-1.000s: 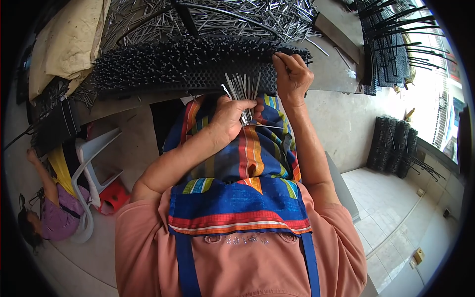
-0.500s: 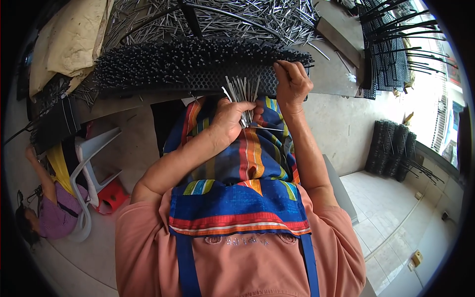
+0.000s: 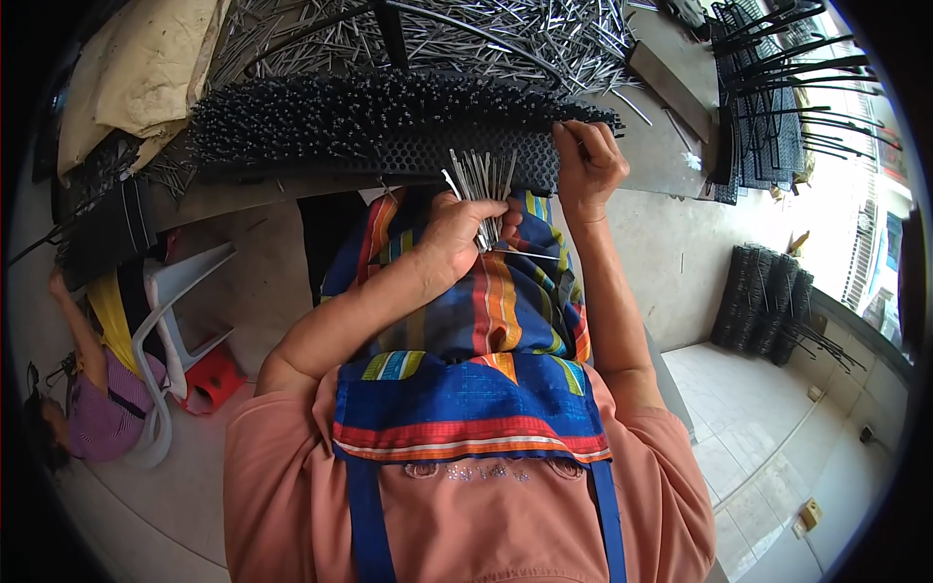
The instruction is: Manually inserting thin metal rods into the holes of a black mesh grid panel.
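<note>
My left hand is closed round a fanned bundle of thin metal strips, held above my striped apron. In front of me lies a long black perforated panel, with a dense band of short dark strips standing up from its holes. Its near middle part shows bare holes. At the panel's right end is my right hand, its thumb and fingers pinched close to the standing strips. Whatever sits in that pinch is too small to make out.
A heap of loose metal strips covers the table behind the panel, with a flat bar to its right. Brown paper lies at the far left. Beside a grey chair another person works at left. Black bundles stand on the floor at right.
My right hand has shifted slightly right and stays pinched at the panel's right end. The left hand keeps its grip on the strips. The whole view has moved a little.
</note>
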Available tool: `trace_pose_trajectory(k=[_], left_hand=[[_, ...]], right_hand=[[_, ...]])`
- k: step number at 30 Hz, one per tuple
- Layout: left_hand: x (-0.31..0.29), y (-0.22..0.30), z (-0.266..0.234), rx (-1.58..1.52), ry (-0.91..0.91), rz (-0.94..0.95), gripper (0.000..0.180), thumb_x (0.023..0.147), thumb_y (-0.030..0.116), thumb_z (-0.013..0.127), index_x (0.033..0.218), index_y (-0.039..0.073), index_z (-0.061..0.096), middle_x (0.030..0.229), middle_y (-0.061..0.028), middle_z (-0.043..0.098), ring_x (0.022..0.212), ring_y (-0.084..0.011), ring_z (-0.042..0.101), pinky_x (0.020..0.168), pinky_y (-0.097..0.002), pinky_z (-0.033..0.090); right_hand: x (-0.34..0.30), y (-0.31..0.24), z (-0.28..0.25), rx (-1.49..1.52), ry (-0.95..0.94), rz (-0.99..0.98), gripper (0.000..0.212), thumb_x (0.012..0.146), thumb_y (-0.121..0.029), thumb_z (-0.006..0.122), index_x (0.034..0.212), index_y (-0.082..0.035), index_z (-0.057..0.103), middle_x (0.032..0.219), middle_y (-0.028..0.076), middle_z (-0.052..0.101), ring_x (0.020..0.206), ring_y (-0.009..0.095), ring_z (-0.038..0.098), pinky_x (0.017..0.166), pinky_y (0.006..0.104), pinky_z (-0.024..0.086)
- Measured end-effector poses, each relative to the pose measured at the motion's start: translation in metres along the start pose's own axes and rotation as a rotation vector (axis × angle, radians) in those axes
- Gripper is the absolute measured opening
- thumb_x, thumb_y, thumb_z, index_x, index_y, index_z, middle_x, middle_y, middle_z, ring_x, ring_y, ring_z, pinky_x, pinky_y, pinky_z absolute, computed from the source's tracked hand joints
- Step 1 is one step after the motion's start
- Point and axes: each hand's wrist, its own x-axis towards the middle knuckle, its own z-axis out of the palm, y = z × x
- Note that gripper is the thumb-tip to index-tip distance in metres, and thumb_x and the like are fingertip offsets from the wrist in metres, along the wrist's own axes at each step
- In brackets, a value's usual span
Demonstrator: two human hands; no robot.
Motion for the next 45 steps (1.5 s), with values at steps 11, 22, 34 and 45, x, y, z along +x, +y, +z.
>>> trace_pose_trajectory(k=[11,22,34,45], left_hand=[[0.003,0.001,0.000,0.014,0.036,-0.003,0.019,0.084,-0.009,0.057,0.101,-0.005,0.063,0.091,-0.0169,0.069,0.074,-0.0230,0.068,0.067,-0.0352,0.059],[0.007,0.000,-0.002,-0.016,0.027,0.025,0.011,0.082,-0.006,0.063,0.092,-0.004,0.066,0.084,-0.0151,0.070,0.069,-0.0226,0.069,0.059,-0.0354,0.058],[0.005,0.000,-0.010,0.025,0.013,0.001,0.016,0.085,-0.005,0.060,0.100,-0.008,0.065,0.092,-0.0177,0.071,0.075,-0.0205,0.069,0.067,-0.0304,0.058],[-0.002,0.003,-0.017,0.039,-0.050,0.061,0.015,0.083,-0.004,0.062,0.098,-0.004,0.066,0.089,-0.0159,0.071,0.073,-0.0213,0.070,0.064,-0.0306,0.057]], right_hand=[[0.013,0.000,0.004,-0.116,-0.075,-0.067,0.008,0.075,-0.001,0.075,0.082,-0.003,0.073,0.078,0.006,0.065,0.064,0.016,0.063,0.058,0.0267,0.048],[0.008,0.005,-0.002,-0.154,-0.057,-0.035,0.016,0.071,-0.002,0.078,0.085,-0.006,0.072,0.083,0.005,0.064,0.063,0.018,0.062,0.058,0.0275,0.049],[0.018,0.001,0.003,-0.363,-0.171,-0.380,0.014,0.071,-0.010,0.074,0.083,-0.011,0.069,0.095,0.002,0.062,0.084,0.022,0.061,0.072,0.0354,0.043],[0.019,-0.016,0.000,-0.353,-0.154,-0.442,0.015,0.073,-0.013,0.076,0.086,-0.011,0.070,0.095,0.003,0.064,0.079,0.021,0.062,0.068,0.0330,0.043]])
